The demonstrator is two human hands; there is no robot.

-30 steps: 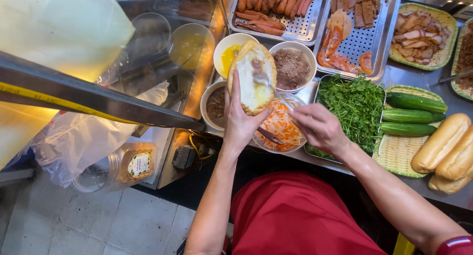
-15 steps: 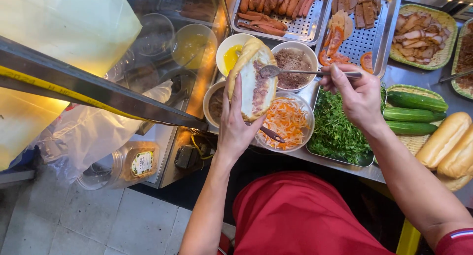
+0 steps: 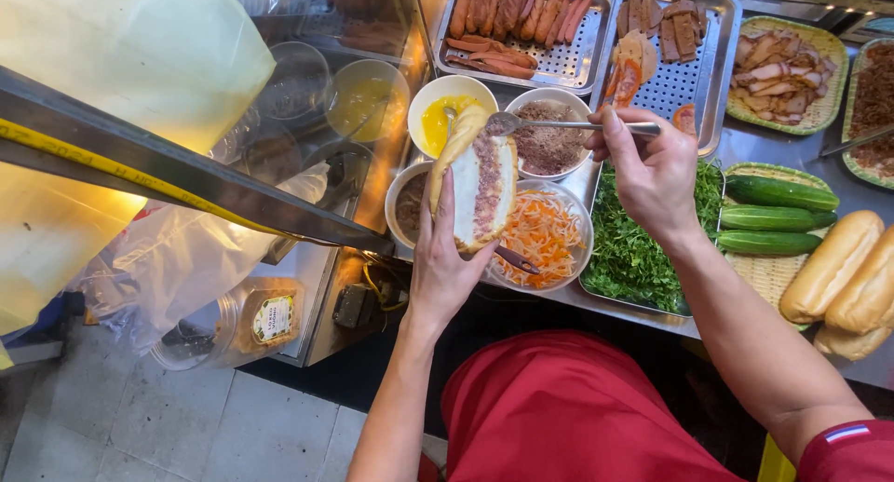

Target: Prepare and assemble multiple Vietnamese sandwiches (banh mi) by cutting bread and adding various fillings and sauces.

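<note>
1. The person wore a red garment that covered the lower body; it looked like an apron or trousers, and the cloth was plain with soft folds.
2. A short red sleeve covered the right upper arm.
3. The sleeve had a small patch with blue, white and red stripes.
4. Both forearms were bare, and no watch, ring or glove was visible on the left hand or the right hand.

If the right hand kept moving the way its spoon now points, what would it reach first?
The right hand holds a metal spoon pointing left. Its bowl already sits at the top end of the split baguette held by the left hand, so the bread comes first; depth is hard to judge.
</note>
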